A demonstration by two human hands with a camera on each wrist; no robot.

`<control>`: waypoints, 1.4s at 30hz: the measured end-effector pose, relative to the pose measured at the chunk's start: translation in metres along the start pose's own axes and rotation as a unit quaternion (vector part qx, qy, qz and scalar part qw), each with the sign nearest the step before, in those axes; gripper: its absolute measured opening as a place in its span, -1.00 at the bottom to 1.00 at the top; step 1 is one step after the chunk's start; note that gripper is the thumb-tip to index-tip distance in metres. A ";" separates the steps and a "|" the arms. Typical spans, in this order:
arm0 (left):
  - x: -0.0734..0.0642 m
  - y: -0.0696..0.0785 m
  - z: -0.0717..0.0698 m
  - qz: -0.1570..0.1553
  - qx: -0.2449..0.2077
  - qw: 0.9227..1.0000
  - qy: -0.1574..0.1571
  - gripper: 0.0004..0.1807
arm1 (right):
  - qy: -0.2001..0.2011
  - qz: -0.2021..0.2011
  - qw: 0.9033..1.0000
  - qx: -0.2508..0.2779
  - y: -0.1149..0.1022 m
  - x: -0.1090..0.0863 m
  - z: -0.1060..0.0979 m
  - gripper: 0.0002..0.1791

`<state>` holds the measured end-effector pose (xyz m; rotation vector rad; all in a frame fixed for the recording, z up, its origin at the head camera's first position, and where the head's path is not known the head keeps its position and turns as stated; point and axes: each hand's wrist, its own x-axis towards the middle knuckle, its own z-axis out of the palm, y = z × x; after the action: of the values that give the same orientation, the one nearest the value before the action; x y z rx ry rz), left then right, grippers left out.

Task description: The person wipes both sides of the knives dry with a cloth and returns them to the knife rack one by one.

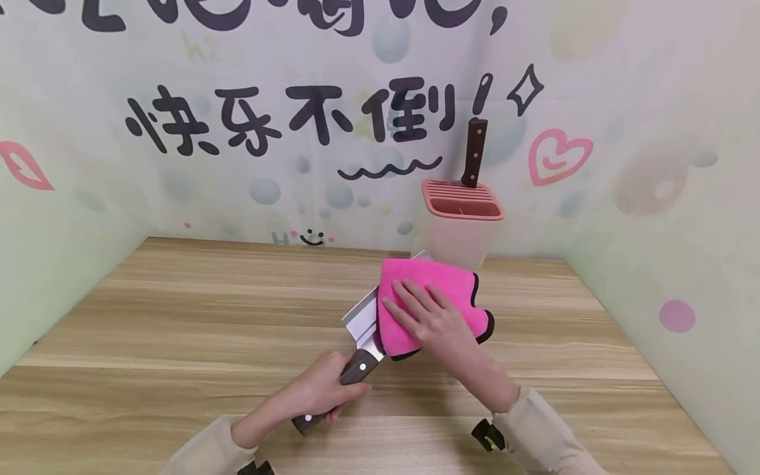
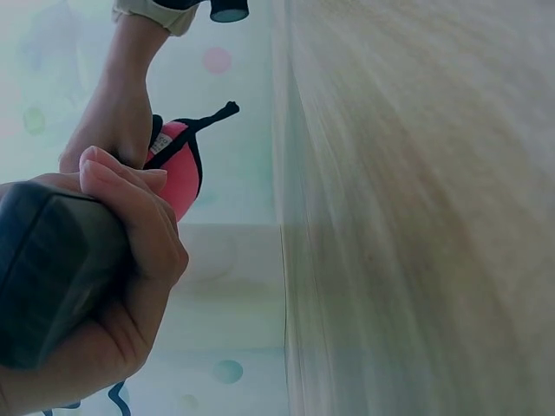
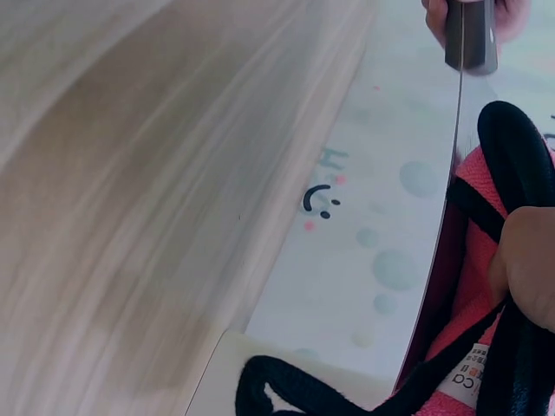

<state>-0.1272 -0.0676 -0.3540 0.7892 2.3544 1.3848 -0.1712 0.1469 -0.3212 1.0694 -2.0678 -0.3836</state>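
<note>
My left hand (image 1: 329, 389) grips the dark riveted handle of a cleaver (image 1: 361, 323), its broad blade pointing up and away to the right. Over much of that blade lies a pink cloth (image 1: 430, 277) with black edging. My right hand (image 1: 430, 320) holds the cloth against the blade, fingers stretched across it in the head view. From the right wrist view, the right thumb (image 3: 531, 270) is tucked into the cloth's folds, where a white label (image 3: 466, 374) shows. Only a strip near the handle and the far tip of the blade stay uncovered.
Behind the cloth stands a white knife block (image 1: 457, 237) with a pink slotted top, one dark-handled knife (image 1: 474, 152) upright in it. The wood-grain table (image 1: 196, 330) meets a printed backdrop (image 1: 285, 191) at the back and pale walls at both sides.
</note>
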 end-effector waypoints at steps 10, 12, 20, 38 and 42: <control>0.001 0.000 -0.001 -0.006 -0.012 1.000 0.001 -0.80 | 0.015 -0.048 0.999 -0.004 -0.013 0.002 -0.004 -0.61; 0.002 0.000 -0.002 -0.008 -0.013 1.000 0.000 -0.81 | 0.030 -0.057 0.998 -0.007 -0.015 0.002 -0.003 -0.54; 0.003 0.000 -0.003 -0.012 -0.019 1.000 0.007 -0.79 | 0.053 -0.094 0.994 -0.002 -0.018 0.001 -0.001 -0.52; 0.002 0.003 -0.003 -0.029 0.000 0.999 0.038 -0.63 | 0.067 -0.092 0.993 0.016 -0.012 0.000 0.000 -0.51; 0.002 0.004 -0.002 -0.036 0.002 0.998 0.046 -0.70 | 0.059 -0.070 0.995 0.024 -0.008 -0.002 0.001 -0.54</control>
<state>-0.1285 -0.0668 -0.3494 0.6487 2.4293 1.4158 -0.1665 0.1432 -0.3275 1.2415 -1.9124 -0.3326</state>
